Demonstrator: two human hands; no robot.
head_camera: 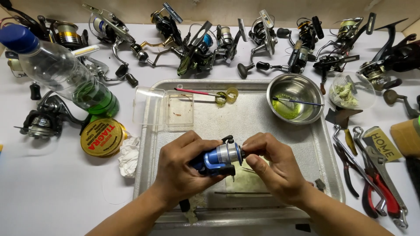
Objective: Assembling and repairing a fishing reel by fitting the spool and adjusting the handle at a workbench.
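Now I see two bare hands holding a small blue fishing reel over a metal tray.

Going from left: a clear plastic bottle (61, 70) with a blue cap lies on the white table, next to a round gold tin (102, 137). My left hand (181, 168) is wrapped tight around the shiny blue reel (217, 158), hiding most of its body. My right hand (273, 168) pinches the reel's silver front end with its fingertips. Both are above the dull grey tray (326, 175). Farther right sit a smooth steel bowl (295, 98) and red-handled pliers (380, 192), cut off at the edge.
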